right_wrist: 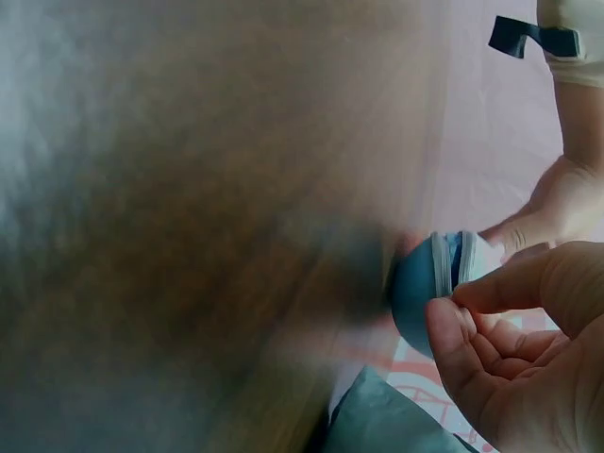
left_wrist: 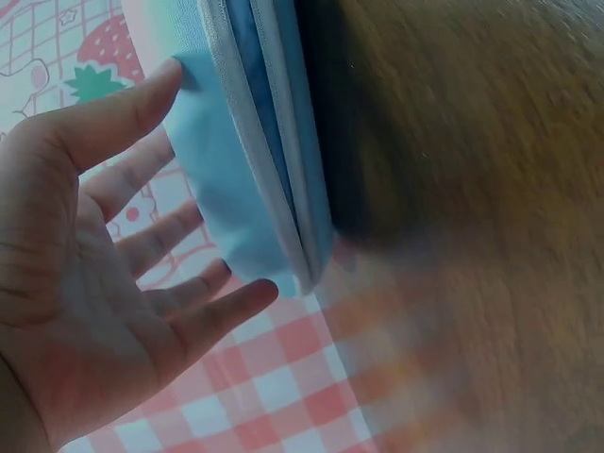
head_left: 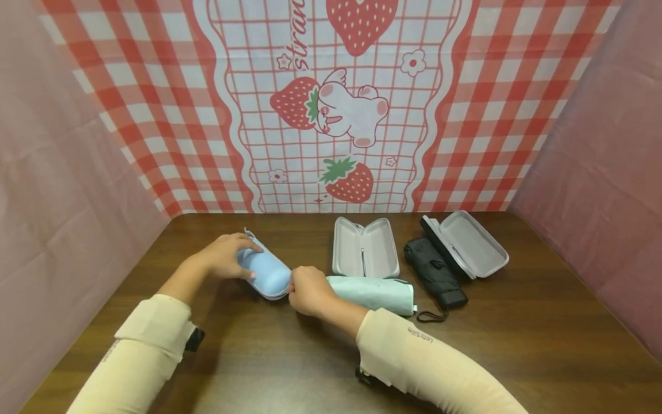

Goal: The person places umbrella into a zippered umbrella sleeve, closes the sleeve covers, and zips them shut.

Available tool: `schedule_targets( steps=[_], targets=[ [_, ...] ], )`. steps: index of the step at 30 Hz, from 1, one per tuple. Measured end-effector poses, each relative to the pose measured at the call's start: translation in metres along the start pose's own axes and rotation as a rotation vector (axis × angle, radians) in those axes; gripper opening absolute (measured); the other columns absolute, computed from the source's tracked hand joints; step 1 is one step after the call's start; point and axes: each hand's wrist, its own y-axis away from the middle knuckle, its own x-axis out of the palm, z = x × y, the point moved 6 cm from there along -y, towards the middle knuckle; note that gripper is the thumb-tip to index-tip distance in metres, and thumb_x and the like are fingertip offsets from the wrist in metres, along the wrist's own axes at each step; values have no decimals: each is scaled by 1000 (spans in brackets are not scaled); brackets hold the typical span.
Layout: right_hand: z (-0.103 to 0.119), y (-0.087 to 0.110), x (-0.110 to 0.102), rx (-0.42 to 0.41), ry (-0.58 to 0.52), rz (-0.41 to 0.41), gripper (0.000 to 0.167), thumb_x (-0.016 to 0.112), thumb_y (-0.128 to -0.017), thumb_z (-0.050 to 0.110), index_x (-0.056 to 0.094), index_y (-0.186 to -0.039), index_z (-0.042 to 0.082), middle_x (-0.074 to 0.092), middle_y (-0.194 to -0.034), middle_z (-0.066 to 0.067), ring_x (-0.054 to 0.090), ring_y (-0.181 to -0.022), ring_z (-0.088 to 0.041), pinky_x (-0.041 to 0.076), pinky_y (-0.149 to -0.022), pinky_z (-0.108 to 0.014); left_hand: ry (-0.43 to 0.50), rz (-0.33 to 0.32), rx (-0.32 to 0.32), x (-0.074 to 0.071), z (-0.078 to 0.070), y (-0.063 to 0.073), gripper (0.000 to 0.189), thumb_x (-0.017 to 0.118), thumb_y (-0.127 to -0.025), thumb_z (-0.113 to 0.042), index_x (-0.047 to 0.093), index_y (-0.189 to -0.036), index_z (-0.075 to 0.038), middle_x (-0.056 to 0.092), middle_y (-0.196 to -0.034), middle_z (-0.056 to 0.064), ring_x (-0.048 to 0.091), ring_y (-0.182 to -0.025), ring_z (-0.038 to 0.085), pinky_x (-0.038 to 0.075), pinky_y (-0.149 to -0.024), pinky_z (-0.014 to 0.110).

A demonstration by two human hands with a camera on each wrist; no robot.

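Note:
A light blue zip case (head_left: 270,275) with a rounded, hard-looking top lies at the left of the table. My left hand (head_left: 227,257) holds it from the left, fingers spread over its top and the thumb on the near side. In the left wrist view a dark blue gap (left_wrist: 253,90) runs between the two grey zip tapes. At the near right end, my right hand (head_left: 312,291) pinches the zip between thumb and forefinger; the fingertips (right_wrist: 455,316) hide the zip pull. Right beside that hand lies a mint-green folded umbrella (head_left: 373,293).
Behind the mint umbrella, a grey-lined case (head_left: 381,248) stands spread open. Further right, a black folded umbrella (head_left: 433,270) with a wrist strap (head_left: 431,316) lies against another open grey-lined case (head_left: 477,244). A strawberry-print cloth (head_left: 331,178) hangs along the table's back edge.

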Motion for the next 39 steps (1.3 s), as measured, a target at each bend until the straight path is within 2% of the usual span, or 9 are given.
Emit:
schedule_targets(
  steps=[6, 9, 14, 17, 22, 27, 31, 34, 39],
  targets=[
    [0, 1, 2, 16, -10, -23, 28, 64, -70, -1, 51, -52, 16, 41, -52, 10, 40, -54, -10, 37, -49, -25, -68, 2, -88, -1, -2, -2, 54, 81, -74, -37, 68, -120, -12, 51, -135, 27, 45, -120, 54, 38, -97, 62],
    [-3, 0, 3, 30, -22, -24, 27, 65, -71, 0, 54, -52, 15, 44, -51, 10, 41, -54, -10, 38, -50, -25, -76, 13, -104, -2, -5, -2, 53, 81, -75, -37, 68, -119, -11, 53, -132, 26, 48, -117, 52, 41, -95, 60],
    [-1, 0, 8, 56, -22, 10, 20, 68, -72, 2, 64, -59, 16, 56, -58, 8, 49, -56, -9, 43, -52, -24, -24, -14, 0, -2, -10, 0, 57, 90, -64, -20, 66, -113, -2, 56, -130, 24, 47, -122, 48, 40, -100, 57],
    [3, -2, 9, 54, -10, 28, 18, 68, -72, 2, 65, -61, 16, 57, -60, 8, 51, -57, -9, 44, -53, -24, -12, -45, 43, -1, -10, 3, 61, 92, -58, -14, 64, -110, -1, 60, -125, 21, 52, -119, 44, 43, -98, 54],
    [1, -7, 6, 79, 40, 29, 25, 66, -71, 0, 56, -56, 17, 53, -60, 6, 48, -56, -11, 44, -51, -27, -89, -57, 51, -1, -10, 5, 64, 92, -61, -27, 66, -117, -8, 64, -116, 16, 56, -107, 38, 45, -91, 56],
    [-4, -12, 2, 89, 95, 6, 38, 62, -72, -3, 37, -51, 17, 39, -54, 3, 37, -54, -13, 37, -49, -28, -223, 3, -53, 0, -7, 6, 63, 85, -67, -50, 71, -119, -19, 63, -115, 13, 55, -98, 34, 47, -77, 52],
    [-5, -13, 2, 78, 67, 10, 42, 60, -71, -6, 32, -51, 17, 30, -52, 4, 30, -51, -12, 30, -45, -25, -222, 49, -101, 2, -6, 5, 61, 81, -70, -52, 71, -117, -14, 63, -107, 11, 57, -96, 29, 48, -79, 48],
    [-2, -13, 3, 49, 58, 12, 42, 58, -69, -7, 30, -50, 18, 27, -50, 6, 28, -51, -12, 28, -44, -25, -203, 56, -129, 4, -6, 5, 61, 81, -71, -51, 71, -116, -11, 62, -103, 11, 58, -94, 25, 50, -79, 47],
    [-5, -14, 3, 60, 69, -14, 44, 56, -69, -8, 28, -49, 18, 23, -49, 6, 24, -50, -12, 25, -43, -25, -272, 40, -183, 6, -8, 5, 66, 77, -72, -58, 68, -120, -14, 62, -106, 13, 60, -92, 28, 51, -66, 50]
  ],
)
